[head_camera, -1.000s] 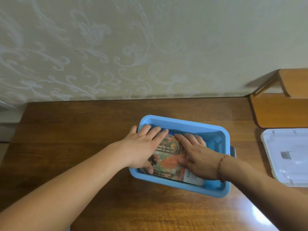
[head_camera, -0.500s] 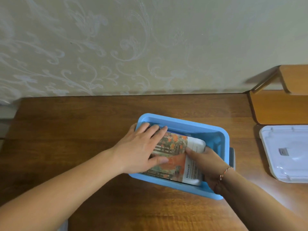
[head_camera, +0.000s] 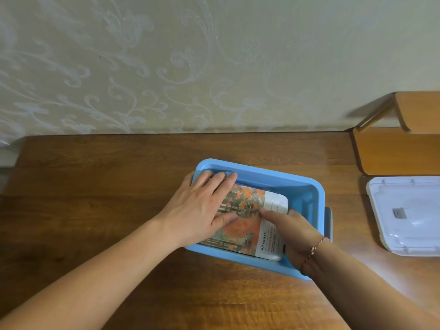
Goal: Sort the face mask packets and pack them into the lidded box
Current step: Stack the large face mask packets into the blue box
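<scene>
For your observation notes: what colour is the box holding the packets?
Light blue; the box shows clearly in the head view.

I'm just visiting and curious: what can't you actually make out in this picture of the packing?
All from the head view:
- How many face mask packets lie in the blue box: the top one and both hands cover the rest.
- Right hand fingers: hidden behind the packet's right edge.
- White lid: cut off by the right edge.
- Small print on the packet: too small.
</scene>
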The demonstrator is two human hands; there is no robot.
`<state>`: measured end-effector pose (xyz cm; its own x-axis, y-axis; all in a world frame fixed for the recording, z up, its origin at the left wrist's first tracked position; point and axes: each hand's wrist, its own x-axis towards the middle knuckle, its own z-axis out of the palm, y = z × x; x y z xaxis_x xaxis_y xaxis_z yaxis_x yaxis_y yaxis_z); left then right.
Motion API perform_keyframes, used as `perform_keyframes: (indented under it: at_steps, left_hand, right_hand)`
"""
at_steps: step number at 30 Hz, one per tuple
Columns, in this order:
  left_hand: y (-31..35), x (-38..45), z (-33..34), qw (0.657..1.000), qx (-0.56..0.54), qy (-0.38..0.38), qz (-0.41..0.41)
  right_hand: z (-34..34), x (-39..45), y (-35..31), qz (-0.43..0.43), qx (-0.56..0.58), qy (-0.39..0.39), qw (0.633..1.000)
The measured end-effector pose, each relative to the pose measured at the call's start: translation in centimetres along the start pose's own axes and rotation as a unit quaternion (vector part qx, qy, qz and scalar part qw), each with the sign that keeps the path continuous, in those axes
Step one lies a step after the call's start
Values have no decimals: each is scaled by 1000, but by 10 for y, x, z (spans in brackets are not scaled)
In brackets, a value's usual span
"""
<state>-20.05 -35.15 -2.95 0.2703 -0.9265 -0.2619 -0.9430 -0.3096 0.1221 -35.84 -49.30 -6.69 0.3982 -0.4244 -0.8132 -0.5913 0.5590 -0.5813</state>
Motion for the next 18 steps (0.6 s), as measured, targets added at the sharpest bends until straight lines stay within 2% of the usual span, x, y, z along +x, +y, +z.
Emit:
perform_keyframes:
  at_steps: [10, 14, 18]
  left_hand:
    - [-3, -8, 3, 998, -30, 53, -14]
    - [-3, -11, 2, 994, -53, 91, -9]
    - [-3, -18, -2, 984, -97, 148, -1]
  right_hand:
    - [-7, -18, 0, -10, -18, 2, 1000]
    - [-14, -49, -9, -54, -49, -9, 997]
    - [-34, -87, -6, -129, -112, -56, 984]
